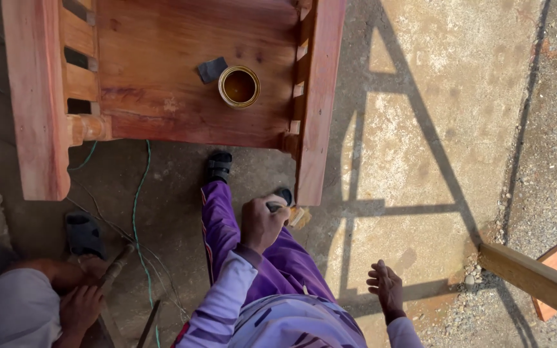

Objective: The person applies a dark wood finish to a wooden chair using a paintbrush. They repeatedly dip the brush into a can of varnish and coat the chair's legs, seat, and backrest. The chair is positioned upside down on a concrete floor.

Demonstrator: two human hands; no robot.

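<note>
Left hand point(262, 222) closes its fingers around a paintbrush point(291, 212), bristles just beside the wooden bench's point(162, 64) near leg. Right hand point(387, 287) hangs empty, fingers loosely spread. Open varnish tin point(239, 86) sits on the bench seat. Likely best: load lightly, stroke along the grain.

Bare concrete ground point(420, 161) lies open to the right of the wooden bench point(182, 77), well apart from the timber beam point(536, 280) at the far right. On the bench seat, an open tin point(239, 87) and a dark cloth point(212, 69) take up the middle. A co-worker's hand point(80, 309), sandals point(84, 233) and green cord point(138, 212) crowd the lower left.
</note>
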